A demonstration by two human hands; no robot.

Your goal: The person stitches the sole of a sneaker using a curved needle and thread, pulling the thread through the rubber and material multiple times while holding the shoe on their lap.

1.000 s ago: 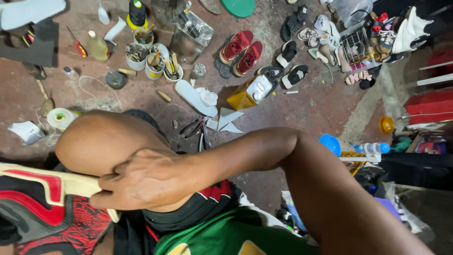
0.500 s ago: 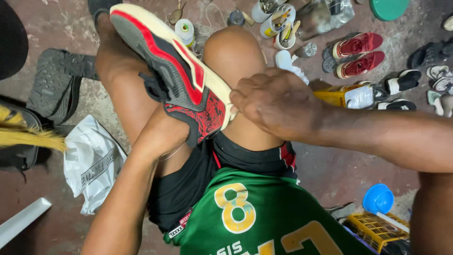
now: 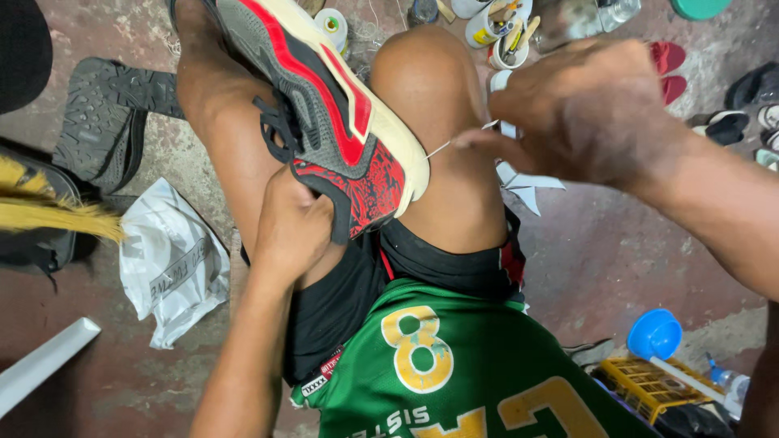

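So we've got the sneaker (image 3: 324,122) wedged between our knees, sole edge facing up and right, and our left hand (image 3: 294,231) is clamped around the heel end, fingers closed tight on the red patterned part to keep it from slipping. Our right hand (image 3: 580,113) is out to the right with the fingertips pinched shut on a thin pale thread (image 3: 450,144), which runs taut from the cream sole edge near the heel. Our guess is we're mid-stitch along the sole seam; we can't make out finished stitches or a needle, so how much of the seam is done is hard to say, but the toe end far up looks like it has yet to be worked. Around us it's cluttered: a crumpled white plastic bag (image 3: 166,259) on the floor to the left, a dark shoe sole (image 3: 101,122) beyond it, cups of tools (image 3: 503,32) at the far side, red slippers (image 3: 669,69) far right, and a blue lid (image 3: 655,334) by a yellow crate (image 3: 645,385) near right. Nothing really blocks the thread pull except our own knee sitting right under it.
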